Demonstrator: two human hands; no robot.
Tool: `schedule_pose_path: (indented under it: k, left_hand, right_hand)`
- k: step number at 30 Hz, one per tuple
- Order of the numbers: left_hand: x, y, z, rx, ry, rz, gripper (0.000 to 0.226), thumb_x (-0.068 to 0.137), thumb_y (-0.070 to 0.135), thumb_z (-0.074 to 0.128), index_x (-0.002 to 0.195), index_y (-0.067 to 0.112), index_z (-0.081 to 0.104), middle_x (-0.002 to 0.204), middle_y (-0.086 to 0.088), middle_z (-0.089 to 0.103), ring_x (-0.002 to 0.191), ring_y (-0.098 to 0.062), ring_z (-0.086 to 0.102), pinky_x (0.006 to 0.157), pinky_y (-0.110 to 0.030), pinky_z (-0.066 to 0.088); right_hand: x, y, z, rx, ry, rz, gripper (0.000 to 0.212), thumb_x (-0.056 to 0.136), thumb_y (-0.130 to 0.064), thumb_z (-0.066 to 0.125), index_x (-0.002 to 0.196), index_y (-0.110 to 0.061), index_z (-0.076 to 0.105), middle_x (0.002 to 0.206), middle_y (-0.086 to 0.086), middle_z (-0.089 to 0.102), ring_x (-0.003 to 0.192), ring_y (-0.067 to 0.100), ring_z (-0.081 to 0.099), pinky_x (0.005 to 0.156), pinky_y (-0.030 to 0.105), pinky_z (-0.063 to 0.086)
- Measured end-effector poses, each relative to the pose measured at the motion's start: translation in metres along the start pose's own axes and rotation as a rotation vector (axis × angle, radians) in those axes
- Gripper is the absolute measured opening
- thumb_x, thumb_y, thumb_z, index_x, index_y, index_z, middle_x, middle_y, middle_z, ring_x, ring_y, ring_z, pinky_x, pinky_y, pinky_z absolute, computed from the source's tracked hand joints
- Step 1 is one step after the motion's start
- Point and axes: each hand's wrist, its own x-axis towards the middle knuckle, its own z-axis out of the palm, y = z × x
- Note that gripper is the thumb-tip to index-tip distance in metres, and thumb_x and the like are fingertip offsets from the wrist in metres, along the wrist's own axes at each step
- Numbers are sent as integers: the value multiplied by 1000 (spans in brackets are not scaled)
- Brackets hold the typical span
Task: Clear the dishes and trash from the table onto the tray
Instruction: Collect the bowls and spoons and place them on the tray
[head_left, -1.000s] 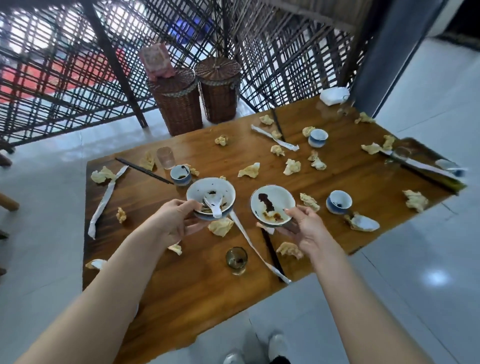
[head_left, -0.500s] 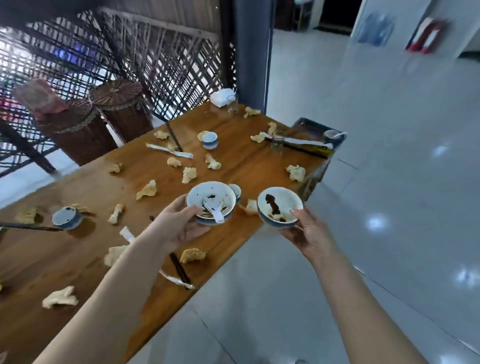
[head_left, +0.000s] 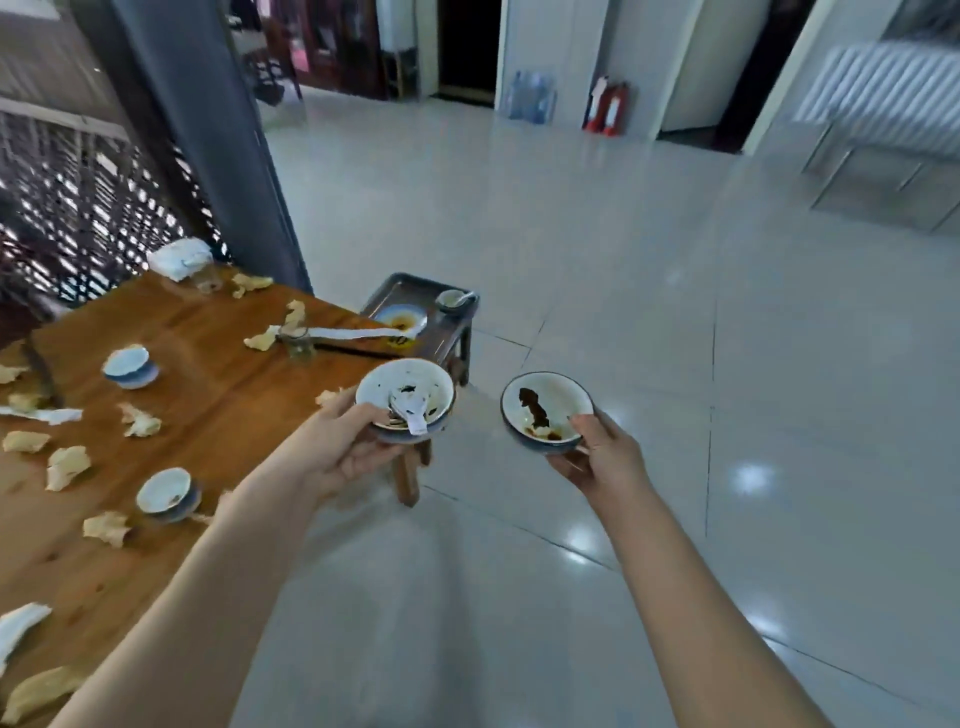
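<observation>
One bowl (head_left: 387, 387) left hand (head_left: 337, 452), second bowl (head_left: 558, 397) right hand (head_left: 602, 462).

A white, blue-rimmed ceramic bowl (head_left: 405, 389) with a white spoon (head_left: 414, 421) in it is held level in the left hand (head_left: 337, 452); at its three o'clock, a matching bowl smeared with dark sauce (head_left: 558, 400) sits in the right hand (head_left: 605, 460). At the first bowl's twelve o'clock lies the dark rectangular metal tray (head_left: 402, 290), carrying a sauce-stained white plate (head_left: 400, 318) and a small bowl (head_left: 453, 300). From eight to eleven o'clock, the wooden tabletop (head_left: 218, 384) bears crumpled yellowish napkins (head_left: 66, 465), small blue-and-white cups (head_left: 127, 366) and a glass (head_left: 300, 345).
</observation>
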Motion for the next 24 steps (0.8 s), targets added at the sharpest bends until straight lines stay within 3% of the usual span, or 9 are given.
schedule_pose_path:
  k: [7, 10, 14, 19, 24]
  left_hand:
    - [53, 27, 77, 7, -92, -11, 30, 94, 5, 53, 116, 24, 57, 105, -13, 67, 81, -27, 71, 65, -34, 59]
    - [82, 41, 105, 25, -121, -12, 23, 94, 3, 53, 105, 22, 59, 98, -15, 68, 73, -26, 72, 63, -35, 60]
    - [126, 71, 137, 87, -174, 15, 17, 94, 3, 50, 101, 18, 57, 93, -15, 66, 59, -20, 70, 46, -26, 55]
    - [183, 112, 177, 122, -199, 47, 16, 94, 2, 50, 97, 16, 56, 90, -15, 64, 54, -19, 69, 44, -25, 54]
    - [225, 138, 215, 104, -223, 39, 17, 93, -1, 49, 96, 14, 56, 86, -14, 64, 53, -19, 69, 45, -26, 55]
  right_hand:
    - [47, -46, -55, 97, 125, -36, 30, 90, -13, 57, 118, -11, 64, 89, 8, 67, 72, 23, 67, 63, 29, 56]
    - [77, -64, -63, 122, 166, -57, 29, 89, -13, 57, 118, -11, 65, 90, 9, 67, 72, 22, 67, 70, 31, 58]
    - [123, -98, -58, 144, 193, -104, 26, 90, -13, 57, 114, -10, 66, 96, 11, 66, 72, 20, 67, 72, 32, 59]
    - [178, -147, -49, 160, 244, -146, 24, 90, -13, 56, 113, -10, 65, 98, 12, 64, 74, 23, 66, 71, 32, 59]
    - [227, -179, -54, 164, 263, -138, 9, 89, -14, 58, 94, -15, 66, 95, 11, 63, 73, 23, 66, 78, 36, 57]
